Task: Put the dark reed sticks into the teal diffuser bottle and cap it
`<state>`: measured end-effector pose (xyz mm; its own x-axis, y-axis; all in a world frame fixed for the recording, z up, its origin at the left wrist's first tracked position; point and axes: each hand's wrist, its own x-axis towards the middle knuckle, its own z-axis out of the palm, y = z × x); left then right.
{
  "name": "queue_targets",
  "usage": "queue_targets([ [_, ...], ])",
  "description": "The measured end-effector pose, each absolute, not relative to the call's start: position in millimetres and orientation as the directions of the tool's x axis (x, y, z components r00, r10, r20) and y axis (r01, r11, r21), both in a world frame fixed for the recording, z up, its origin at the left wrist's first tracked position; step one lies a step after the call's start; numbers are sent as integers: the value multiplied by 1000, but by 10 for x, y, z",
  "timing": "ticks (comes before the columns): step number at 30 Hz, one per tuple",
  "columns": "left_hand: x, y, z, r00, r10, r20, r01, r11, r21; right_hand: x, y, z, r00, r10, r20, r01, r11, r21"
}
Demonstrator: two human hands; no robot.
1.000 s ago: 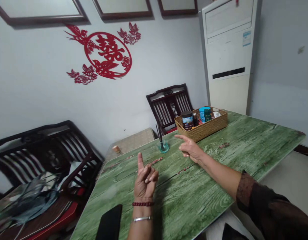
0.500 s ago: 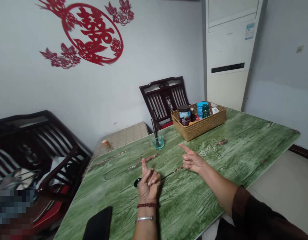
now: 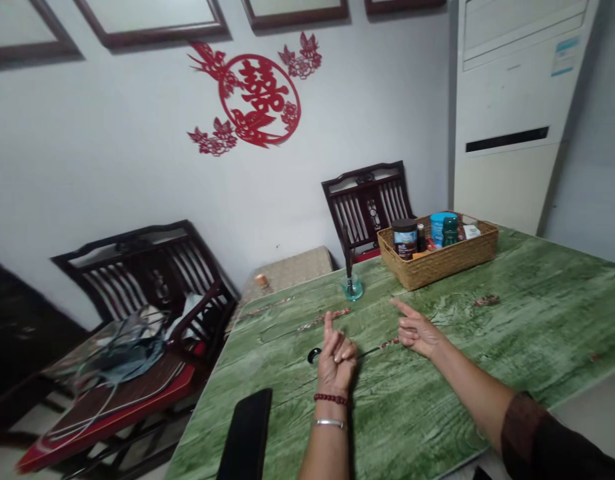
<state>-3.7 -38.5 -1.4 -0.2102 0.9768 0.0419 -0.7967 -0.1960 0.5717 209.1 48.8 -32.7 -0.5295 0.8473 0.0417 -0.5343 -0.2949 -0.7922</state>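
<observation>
The view has swung, so the room now sits further to the right than it did a moment ago. The 2 hands keep about the same pose.

The left hand [image 3: 336,363] is over the near part of a green wood-look table [image 3: 537,313]. Its pointer finger [image 3: 328,327] sticks straight up, and the other fingers fold down tight. It holds nothing. A red bead bracelet [image 3: 331,399] and a silver bangle [image 3: 329,423] sit on that wrist.

The right hand [image 3: 417,335] comes in from the right, out of a brown sleeve [image 3: 524,437]. Its pointer finger [image 3: 402,307] points left, toward the other hand, and its other fingers curl a little. It holds nothing too. I cannot tell if either hand touches the table.

A small black round thing [image 3: 314,355] lies on the table, just beside the left hand on its left side. A thin dark stick [image 3: 370,351] lies between the 2 hands. A black phone [image 3: 246,433] lies flat near the front edge of the table.

Farther off stand a glass holder [image 3: 352,287] with black sticks in it and a woven basket [image 3: 467,250]. In the basket are a dark jar [image 3: 404,239], a blue tub [image 3: 437,227] and a green bottle [image 3: 450,231].
</observation>
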Motion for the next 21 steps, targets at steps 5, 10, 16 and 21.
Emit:
queue_targets([
  [5,-120,143,191,-389,919,62,-342,-207,917,1804,422,-329,-370,925,81,-345,-56,-937],
  [10,-197,896,273,-449,875,180,132,-134,982,1731,388,-360,-403,901,159,-45,155,-987],
  [16,-248,1534,122,-443,832,335,417,-140,898,1735,412,-389,-398,906,145,-20,150,-989],
  [21,-299,1751,12,-402,851,338,506,-102,857,1726,415,-386,-405,904,141,11,159,-987],
])
